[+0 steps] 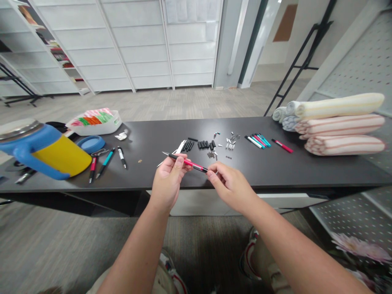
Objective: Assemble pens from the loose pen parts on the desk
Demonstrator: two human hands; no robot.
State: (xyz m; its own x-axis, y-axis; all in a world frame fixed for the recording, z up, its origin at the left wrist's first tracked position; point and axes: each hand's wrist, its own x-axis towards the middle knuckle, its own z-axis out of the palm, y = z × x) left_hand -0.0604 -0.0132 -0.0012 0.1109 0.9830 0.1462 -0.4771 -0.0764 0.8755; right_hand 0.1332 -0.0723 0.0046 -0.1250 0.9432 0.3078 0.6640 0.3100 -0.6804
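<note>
A ballpoint pen [196,165] with a pink-red barrel, a black grip and a pointed tip is held level above the front of the dark table. My left hand [165,179] is closed around its grip end, thumb on top, with the tip pointing left. At the black clip end, the fingertips of my right hand [229,181] pinch the pen. Just beyond my hands lie white sticks [180,146], thin black tubes [188,145], short black grips [206,144], small springs [211,155] and silver and white tip pieces [230,144].
To the right lie pink, teal and white pen barrels [259,141], one pink barrel [282,145] and rolled towels [343,122]. On the left are several pens [105,163], crumpled tissue [121,136], a white tray [98,130] and a blue-yellow jug [58,153].
</note>
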